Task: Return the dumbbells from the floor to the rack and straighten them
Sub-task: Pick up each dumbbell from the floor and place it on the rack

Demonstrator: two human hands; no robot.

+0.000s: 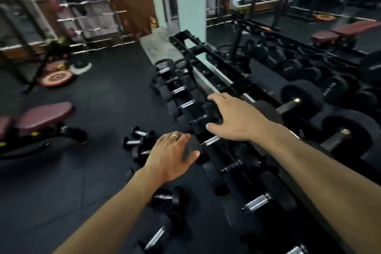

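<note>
A long black dumbbell rack [233, 86] runs diagonally from the far middle to the near right, with rows of black dumbbells on it. My left hand [171, 156] cups the near head of a chrome-handled dumbbell [210, 140] on the lower tier, thumb below and fingers above. My right hand [235, 118] lies spread over the far heads in the same row, and its palm hides that dumbbell's far end. On the floor lie a cluster of small dumbbells [140, 142] left of the rack, another dumbbell [165, 198] under my left forearm, and one more [154, 237] near the bottom edge.
A maroon bench [41, 119] stands at the left. Weight plates [55, 77] lie on the floor by a barbell stand [90, 16] at the back wall. A mirror [288, 16] behind the rack reflects it. Black rubber floor [107, 93] stretches between bench and rack.
</note>
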